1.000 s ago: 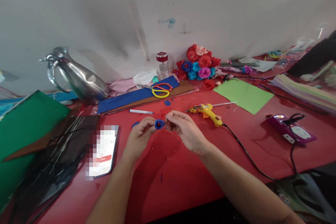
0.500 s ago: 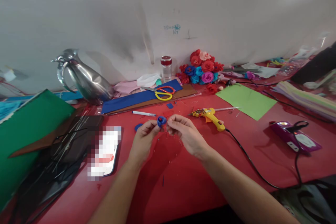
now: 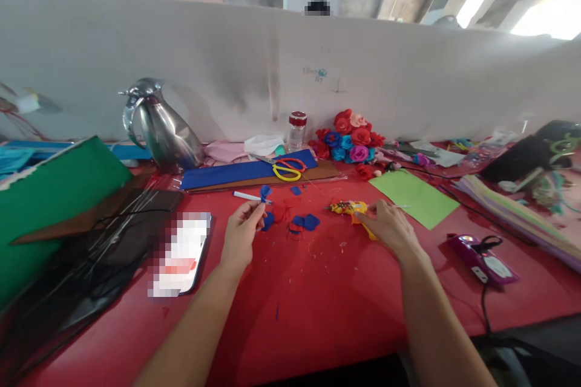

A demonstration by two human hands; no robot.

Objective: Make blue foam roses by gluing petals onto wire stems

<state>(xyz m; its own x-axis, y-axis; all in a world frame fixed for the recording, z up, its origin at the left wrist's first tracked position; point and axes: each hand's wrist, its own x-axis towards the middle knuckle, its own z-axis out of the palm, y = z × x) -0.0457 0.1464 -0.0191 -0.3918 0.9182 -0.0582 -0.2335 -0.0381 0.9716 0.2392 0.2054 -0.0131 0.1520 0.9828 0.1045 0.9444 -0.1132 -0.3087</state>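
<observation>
My left hand (image 3: 242, 231) pinches a small blue rolled flower piece (image 3: 265, 194) just above the red table, in front of a white pen (image 3: 246, 196). To the right, my right hand (image 3: 389, 225) is on the handle of a yellow glue gun (image 3: 354, 208), whose nozzle points left; some of its fingertips are hidden behind the hand. Between my hands lie blue petal pieces (image 3: 311, 221) and red scraps (image 3: 282, 213).
Scissors (image 3: 287, 170) rest on blue sheets (image 3: 218, 176) at the back. A steel jug (image 3: 170, 133), a jar (image 3: 297, 132) and a flower bunch (image 3: 349, 138) stand along the wall. A phone (image 3: 181, 257) lies left, a purple power strip (image 3: 483, 261) right.
My right hand has left the blue piece and moved right onto the glue gun. My left hand still holds the piece, now slightly higher and further left. Blue petals between the hands are now uncovered.
</observation>
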